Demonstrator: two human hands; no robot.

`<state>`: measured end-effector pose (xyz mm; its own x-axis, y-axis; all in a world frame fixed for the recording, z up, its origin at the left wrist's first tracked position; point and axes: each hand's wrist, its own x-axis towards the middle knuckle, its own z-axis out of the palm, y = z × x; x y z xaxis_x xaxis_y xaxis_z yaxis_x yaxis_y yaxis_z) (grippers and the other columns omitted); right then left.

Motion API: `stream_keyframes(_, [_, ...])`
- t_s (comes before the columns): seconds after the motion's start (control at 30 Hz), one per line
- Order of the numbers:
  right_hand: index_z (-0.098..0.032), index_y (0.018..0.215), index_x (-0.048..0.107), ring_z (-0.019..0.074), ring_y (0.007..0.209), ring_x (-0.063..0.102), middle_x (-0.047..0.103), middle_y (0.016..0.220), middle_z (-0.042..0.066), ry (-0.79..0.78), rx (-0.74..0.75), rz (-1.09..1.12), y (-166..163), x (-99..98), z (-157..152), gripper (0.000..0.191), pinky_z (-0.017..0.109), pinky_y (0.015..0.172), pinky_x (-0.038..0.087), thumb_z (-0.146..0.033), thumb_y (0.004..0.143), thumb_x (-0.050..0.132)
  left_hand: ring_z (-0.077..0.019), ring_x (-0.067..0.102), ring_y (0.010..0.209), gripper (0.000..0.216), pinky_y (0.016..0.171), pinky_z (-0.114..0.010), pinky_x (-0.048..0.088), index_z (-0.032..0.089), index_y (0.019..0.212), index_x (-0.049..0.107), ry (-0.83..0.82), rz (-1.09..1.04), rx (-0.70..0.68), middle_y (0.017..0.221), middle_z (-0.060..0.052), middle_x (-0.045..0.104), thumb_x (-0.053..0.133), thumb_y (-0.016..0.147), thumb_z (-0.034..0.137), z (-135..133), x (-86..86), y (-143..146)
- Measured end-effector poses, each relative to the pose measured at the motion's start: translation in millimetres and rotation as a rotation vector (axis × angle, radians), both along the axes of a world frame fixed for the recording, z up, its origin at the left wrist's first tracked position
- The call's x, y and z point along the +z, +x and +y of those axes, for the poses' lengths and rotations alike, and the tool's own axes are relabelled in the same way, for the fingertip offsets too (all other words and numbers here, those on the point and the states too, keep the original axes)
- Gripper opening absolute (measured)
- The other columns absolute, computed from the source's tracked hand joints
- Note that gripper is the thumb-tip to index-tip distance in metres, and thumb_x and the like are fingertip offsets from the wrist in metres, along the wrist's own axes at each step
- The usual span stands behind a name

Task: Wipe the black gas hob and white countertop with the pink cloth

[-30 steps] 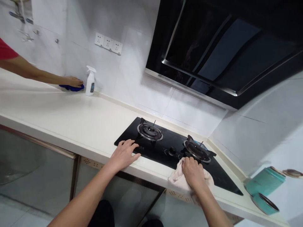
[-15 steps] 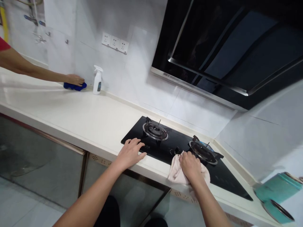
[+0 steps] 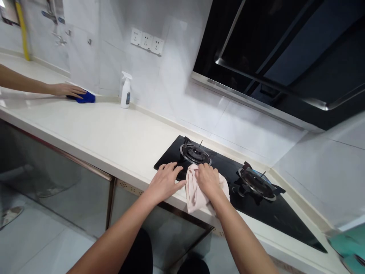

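Observation:
A pale pink cloth (image 3: 195, 194) lies bunched over the front edge of the black gas stove (image 3: 279, 217). My right hand (image 3: 209, 177) presses down on it with bent fingers gripping the folds. Just left of the cloth, my left hand (image 3: 167, 180) rests with fingers spread at the stove's front left corner, holding nothing. Behind both hands sits the left burner (image 3: 196, 152). To the right of the cloth are a control knob, partly seen, and the right burner (image 3: 256, 183).
At far left another person's hand (image 3: 65, 90) is on a blue cloth (image 3: 87, 97) on the white counter (image 3: 114, 140). A white spray bottle (image 3: 126, 91) stands by the wall. A black range hood (image 3: 273, 57) overhangs the stove. Teal containers (image 3: 349, 243) stand at the right edge.
My right hand has slid the pink cloth left along the stove's front, close to my left hand. The other person's hand and blue cloth have shifted left. The view has turned slightly.

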<state>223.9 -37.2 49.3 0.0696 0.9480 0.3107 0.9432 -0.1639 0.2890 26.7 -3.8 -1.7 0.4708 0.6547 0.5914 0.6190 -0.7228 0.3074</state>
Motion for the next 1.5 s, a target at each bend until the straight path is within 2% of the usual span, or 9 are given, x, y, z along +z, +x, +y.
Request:
stream_keyframes(0.2, [-0.016,0.113,0.062,0.0280,0.108,0.060,0.065,0.118,0.015,-0.024,-0.002,0.036,-13,1.6,19,0.028,0.040,0.088,0.038,-0.030,0.105,0.039,-0.0369,0.042,0.145,0.066,0.118,-0.054,0.035,0.018,0.148,0.051,-0.027,-0.040,0.024,0.153,-0.020,0.050,0.048,0.100,0.064,-1,2.2,0])
stream_keyframes(0.37, [-0.019,0.114,0.062,0.0273,0.109,0.058,0.064,0.121,0.013,-0.068,0.127,0.067,-50,3.0,46,0.027,0.040,0.090,0.037,-0.029,0.105,0.038,-0.0375,0.032,0.152,0.069,0.121,-0.057,0.027,0.022,0.155,0.043,-0.027,-0.115,0.044,0.162,-0.018,0.039,0.041,0.101,0.067,2,-2.3,1])
stream_keyframes(0.53, [-0.022,0.113,0.061,0.0255,0.109,0.055,0.063,0.121,0.010,-0.065,0.259,0.128,-83,5.5,84,0.030,0.039,0.092,0.036,-0.032,0.107,0.034,-0.0371,0.020,0.157,0.078,0.123,-0.059,0.024,0.024,0.164,0.021,-0.052,-0.189,0.072,0.169,-0.019,0.025,0.040,0.102,0.067,8,-9.0,0])
stream_keyframes(0.8, [-0.022,0.117,0.060,0.0266,0.113,0.049,0.058,0.125,0.010,-0.031,0.286,0.214,-82,2.5,105,0.034,0.040,0.094,0.034,-0.040,0.107,0.032,-0.0361,0.017,0.158,0.074,0.123,-0.060,0.022,0.019,0.163,0.020,-0.044,-0.205,0.135,0.170,-0.020,0.022,0.036,0.105,0.062,16,-12.6,-1])
stream_keyframes(0.93, [-0.028,0.125,0.061,0.0255,0.113,0.049,0.058,0.128,0.008,-0.031,0.311,0.242,-70,-2.7,88,0.032,0.038,0.092,0.035,-0.042,0.106,0.039,-0.0337,0.031,0.152,0.072,0.122,-0.056,0.026,0.019,0.160,0.029,-0.049,-0.176,0.112,0.162,-0.019,0.040,0.037,0.104,0.062,15,-8.7,-2])
stream_keyframes(1.07, [-0.033,0.130,0.060,0.0243,0.110,0.050,0.058,0.129,0.005,-0.019,0.366,0.232,-46,-8.7,48,0.033,0.037,0.090,0.035,-0.047,0.104,0.045,-0.0285,0.043,0.145,0.060,0.121,-0.056,0.026,0.026,0.156,0.037,-0.067,-0.142,0.052,0.153,-0.013,0.053,0.037,0.106,0.057,11,-3.4,-3])
stream_keyframes(1.17, [-0.035,0.133,0.059,0.0244,0.109,0.050,0.059,0.129,0.004,0.016,0.374,0.225,-21,-13.5,12,0.033,0.037,0.089,0.033,-0.043,0.104,0.047,-0.0289,0.049,0.140,0.054,0.120,-0.059,0.025,0.025,0.149,0.047,-0.071,-0.073,0.031,0.150,-0.013,0.056,0.039,0.106,0.057,9,-1.5,-3])
stream_keyframes(1.33, [-0.032,0.128,0.063,0.0236,0.103,0.052,0.063,0.122,0.005,0.058,0.358,0.242,30,-19.5,-38,0.029,0.037,0.086,0.034,-0.032,0.104,0.046,-0.0356,0.047,0.140,0.056,0.114,-0.056,0.034,0.019,0.140,0.059,-0.056,-0.039,0.156,0.149,-0.019,0.055,0.050,0.101,0.059,6,1.5,-2])
stream_keyframes(1.5, [-0.027,0.121,0.064,0.0240,0.098,0.055,0.064,0.115,0.007,0.116,0.321,0.282,82,-27.5,-69,0.028,0.039,0.086,0.039,-0.028,0.103,0.044,-0.0333,0.052,0.134,0.047,0.112,-0.055,0.034,0.020,0.131,0.065,-0.065,-0.027,0.106,0.138,-0.016,0.063,0.054,0.101,0.055,1,7.2,-3])
